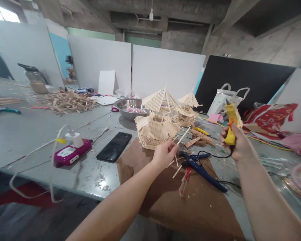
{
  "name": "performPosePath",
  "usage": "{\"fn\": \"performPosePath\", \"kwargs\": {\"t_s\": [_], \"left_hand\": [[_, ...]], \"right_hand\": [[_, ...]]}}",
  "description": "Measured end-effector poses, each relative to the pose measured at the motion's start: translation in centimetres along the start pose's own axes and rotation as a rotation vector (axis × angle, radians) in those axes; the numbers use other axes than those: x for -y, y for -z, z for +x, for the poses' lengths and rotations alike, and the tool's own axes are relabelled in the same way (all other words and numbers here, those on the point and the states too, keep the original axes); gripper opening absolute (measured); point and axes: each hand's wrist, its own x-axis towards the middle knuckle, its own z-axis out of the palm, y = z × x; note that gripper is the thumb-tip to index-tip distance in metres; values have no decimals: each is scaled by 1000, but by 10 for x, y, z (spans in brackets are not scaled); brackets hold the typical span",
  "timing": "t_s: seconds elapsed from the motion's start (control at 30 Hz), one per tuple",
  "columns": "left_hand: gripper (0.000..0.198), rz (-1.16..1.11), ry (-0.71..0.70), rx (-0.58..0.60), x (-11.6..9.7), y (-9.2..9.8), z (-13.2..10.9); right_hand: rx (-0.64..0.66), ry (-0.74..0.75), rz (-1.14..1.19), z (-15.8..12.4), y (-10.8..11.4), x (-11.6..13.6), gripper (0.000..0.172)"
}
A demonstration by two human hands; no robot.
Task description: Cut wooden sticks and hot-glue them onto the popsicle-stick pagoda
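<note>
Pinched in my left hand [164,153] is a thin wooden stick [184,135], its free end pointing up and to the right. Just behind that hand stands a pavilion model [155,132] built of small sticks, with a pointed roof. My right hand [237,142] grips a yellow hot glue gun [231,124], raised with its nozzle upward. A black cord runs from the gun's lower end. Between the hands, a blue-handled cutter [203,172] and a small red-tipped tool [185,182] lie on a brown sheet [190,217], beside several loose sticks.
A second stick model [187,113] stands farther back. On the left are a phone [114,146], a purple power strip [71,152] with a white cable, and a pile of sticks [70,101]. A metal bowl [130,113] sits behind. A white bag [224,100] is at right.
</note>
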Motion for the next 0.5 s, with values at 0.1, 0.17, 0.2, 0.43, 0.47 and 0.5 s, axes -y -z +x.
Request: {"fn": "performPosePath", "kwargs": {"t_s": [0.1,0.17,0.2,0.43,0.47,0.5], "left_hand": [[30,-26,2,18,1,-1,-1],[30,-27,-3,21,0,-1,-2],[29,-26,-4,20,0,-1,-2],[28,-16,-18,11,0,-1,-4],[28,-6,-25,9,0,-1,-4],[29,5,-34,6,0,-1,-4]], "right_hand": [[27,203,-160,2,-32,19,13],[115,298,-239,2,-54,29,17],[159,307,-293,1,-64,33,20],[351,294,-642,5,-108,41,17],[362,296,-680,6,-111,40,18],[365,304,-712,7,-114,39,19]]}}
